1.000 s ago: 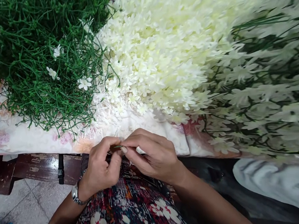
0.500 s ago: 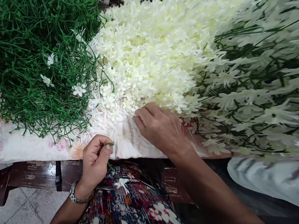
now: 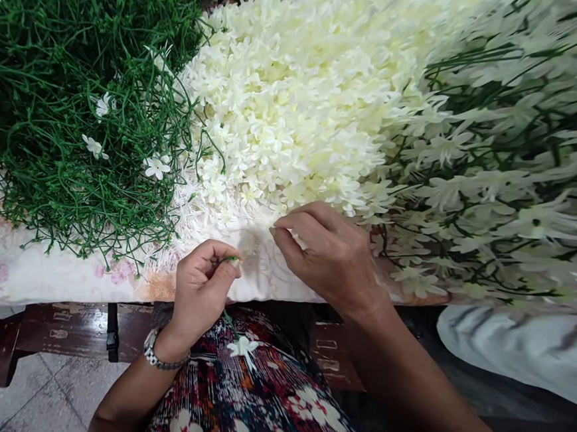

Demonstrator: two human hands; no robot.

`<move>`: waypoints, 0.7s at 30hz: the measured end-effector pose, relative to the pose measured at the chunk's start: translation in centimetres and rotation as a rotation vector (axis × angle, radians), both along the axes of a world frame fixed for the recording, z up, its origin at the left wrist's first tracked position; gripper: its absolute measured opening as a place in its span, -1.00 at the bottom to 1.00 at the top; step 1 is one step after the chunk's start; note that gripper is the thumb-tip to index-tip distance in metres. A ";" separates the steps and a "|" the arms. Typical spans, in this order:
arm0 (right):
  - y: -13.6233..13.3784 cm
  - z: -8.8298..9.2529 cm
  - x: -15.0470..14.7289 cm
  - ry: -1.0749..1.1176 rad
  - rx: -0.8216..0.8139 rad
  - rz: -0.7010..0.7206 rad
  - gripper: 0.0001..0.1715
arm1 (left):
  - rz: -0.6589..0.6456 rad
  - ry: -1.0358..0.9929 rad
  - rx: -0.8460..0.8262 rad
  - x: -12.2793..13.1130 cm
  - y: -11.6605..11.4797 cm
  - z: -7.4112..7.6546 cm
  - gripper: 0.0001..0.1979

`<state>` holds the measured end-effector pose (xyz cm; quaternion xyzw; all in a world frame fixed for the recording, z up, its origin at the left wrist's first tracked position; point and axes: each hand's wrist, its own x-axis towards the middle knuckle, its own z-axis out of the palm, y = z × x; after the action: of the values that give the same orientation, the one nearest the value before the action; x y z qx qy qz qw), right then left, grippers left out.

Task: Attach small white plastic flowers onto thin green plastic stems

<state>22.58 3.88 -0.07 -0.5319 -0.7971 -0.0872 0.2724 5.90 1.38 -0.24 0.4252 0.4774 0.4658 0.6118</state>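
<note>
My left hand (image 3: 206,282) is closed in a pinch on a green artificial flower stem (image 3: 231,322), whose tip shows between thumb and forefinger. A white flower head (image 3: 243,347) hangs from its lower end, in front of the patterned clothing. My right hand (image 3: 329,253) is pinched too, a short way to the right of my left, above the cloth; anything between its fingertips is too small to make out. Just beyond it spreads a heap of loose white-yellow artificial blossoms (image 3: 284,103). Fine white stamens (image 3: 187,200) lie in a bunch at the heap's left edge.
A big pile of green plastic stems (image 3: 76,126) stands at the left, with several white flowers on it. Finished-looking white flowers on stems (image 3: 506,185) fill the right. Floral cloth (image 3: 63,270) covers the table. A black buckle strap (image 3: 112,333) hangs from the front edge.
My right hand has drawn back from the edge of the blossom heap, toward me and slightly right. My left hand has shifted right and a little up, still pinching the stem.
</note>
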 end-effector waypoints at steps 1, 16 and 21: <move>-0.3 0.1 0.0 0.026 0.018 0.024 -0.94 | -0.013 0.000 -0.004 0.3 0.2 0.1 -0.95; -3.0 0.7 -1.6 0.204 0.174 0.322 -0.82 | 0.023 -0.249 -0.160 -0.1 -0.7 1.1 -0.86; -3.6 0.3 -3.1 0.139 0.118 0.557 -0.81 | 0.109 -0.172 -0.174 -1.1 -1.7 1.0 -0.89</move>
<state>19.44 0.23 0.20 -0.2802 -0.8855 -0.0187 0.3702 4.75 -0.29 0.79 0.3024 0.4842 0.4900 0.6588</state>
